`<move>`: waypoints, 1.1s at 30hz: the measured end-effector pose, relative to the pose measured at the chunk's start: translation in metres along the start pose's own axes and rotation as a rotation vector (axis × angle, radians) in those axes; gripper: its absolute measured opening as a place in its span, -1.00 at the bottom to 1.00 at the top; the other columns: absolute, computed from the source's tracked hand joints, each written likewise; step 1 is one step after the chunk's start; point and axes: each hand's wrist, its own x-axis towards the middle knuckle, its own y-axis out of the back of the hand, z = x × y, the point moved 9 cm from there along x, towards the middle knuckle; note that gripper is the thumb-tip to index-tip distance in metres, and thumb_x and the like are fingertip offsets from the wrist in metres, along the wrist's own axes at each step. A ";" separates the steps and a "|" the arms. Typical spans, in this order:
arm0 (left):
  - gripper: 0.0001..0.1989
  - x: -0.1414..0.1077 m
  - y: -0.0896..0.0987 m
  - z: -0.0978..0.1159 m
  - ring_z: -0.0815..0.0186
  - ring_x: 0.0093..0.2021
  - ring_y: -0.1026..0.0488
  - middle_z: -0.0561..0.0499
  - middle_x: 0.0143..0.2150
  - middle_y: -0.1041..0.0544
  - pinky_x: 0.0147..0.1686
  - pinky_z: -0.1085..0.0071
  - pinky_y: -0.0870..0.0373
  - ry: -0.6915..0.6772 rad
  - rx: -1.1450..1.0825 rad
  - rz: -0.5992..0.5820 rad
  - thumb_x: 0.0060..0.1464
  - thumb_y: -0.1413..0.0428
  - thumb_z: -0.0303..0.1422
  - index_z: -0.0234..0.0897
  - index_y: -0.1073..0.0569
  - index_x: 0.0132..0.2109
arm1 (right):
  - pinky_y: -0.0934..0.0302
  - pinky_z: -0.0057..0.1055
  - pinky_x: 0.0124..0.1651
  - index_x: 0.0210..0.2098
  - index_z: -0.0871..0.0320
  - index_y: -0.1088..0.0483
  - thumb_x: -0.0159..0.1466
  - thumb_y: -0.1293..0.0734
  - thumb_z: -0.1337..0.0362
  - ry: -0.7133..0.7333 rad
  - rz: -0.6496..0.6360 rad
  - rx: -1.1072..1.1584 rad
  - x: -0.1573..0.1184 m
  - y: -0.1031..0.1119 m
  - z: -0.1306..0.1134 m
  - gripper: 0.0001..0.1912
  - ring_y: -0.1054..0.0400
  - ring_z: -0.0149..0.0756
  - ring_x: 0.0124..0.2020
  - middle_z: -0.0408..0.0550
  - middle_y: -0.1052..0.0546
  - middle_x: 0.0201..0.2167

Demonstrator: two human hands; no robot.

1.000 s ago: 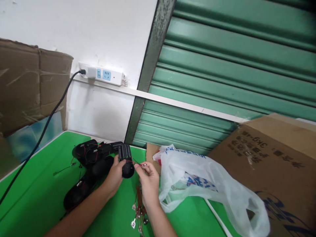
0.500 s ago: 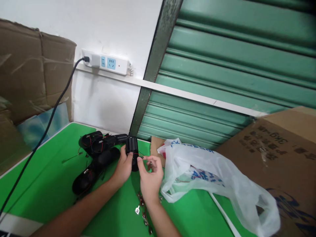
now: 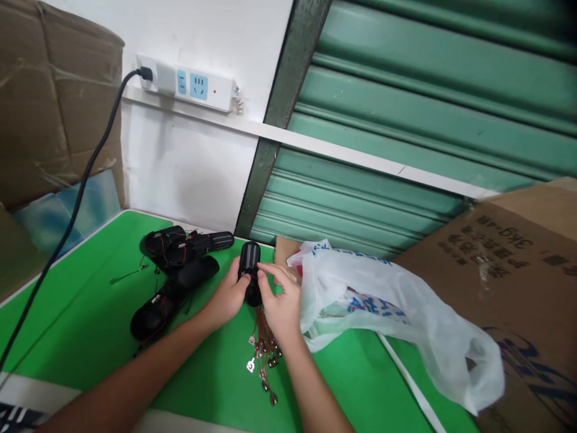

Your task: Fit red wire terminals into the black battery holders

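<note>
Black case is near the far edge of the green surface, with the left hand curled around its side. The right hand is loosely bent, fingertips touching it; I cannot tell if they pinch anything. A bump could tangle the red wires below. Fingers hide the case's middle.

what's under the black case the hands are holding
Below the black case, red wires with small metal tips lie on the green table. Their upper ends and anything directly beneath the case are hidden by it and the right hand.
</note>
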 end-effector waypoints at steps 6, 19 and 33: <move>-0.60 -0.001 -0.003 0.008 0.05 0.15 -0.46 -0.12 0.08 -0.58 0.23 0.18 -0.31 -0.068 0.069 -0.025 0.13 -0.14 -0.33 -0.20 -0.48 0.13 | -0.37 -0.18 -0.05 -0.22 0.05 -0.57 0.27 -0.38 0.29 -0.087 -0.046 0.038 -0.002 -0.007 0.011 -0.88 -0.54 -0.13 -0.21 -0.04 -0.67 -0.24; -0.59 -0.007 -0.007 0.023 0.13 0.09 -0.52 -0.14 0.11 -0.59 0.22 0.19 -0.34 -0.175 0.307 -0.081 0.25 0.02 -0.38 -0.29 -0.42 0.20 | -0.36 -0.27 -0.11 -0.14 0.10 -0.57 0.38 -0.32 0.36 0.208 -0.185 -0.124 -0.002 -0.010 -0.017 -0.83 -0.51 -0.20 -0.22 -0.05 -0.64 -0.27; -0.57 -0.012 -0.012 0.036 0.18 0.05 -0.56 -0.10 0.11 -0.61 0.11 0.27 -0.43 -0.246 0.521 -0.115 0.24 0.09 -0.43 -0.27 -0.46 0.18 | -0.38 -0.20 0.04 -0.19 0.08 -0.48 0.39 -0.26 0.41 0.302 -0.266 -0.180 -0.001 -0.008 -0.024 -0.83 -0.48 -0.13 -0.03 0.00 -0.59 -0.21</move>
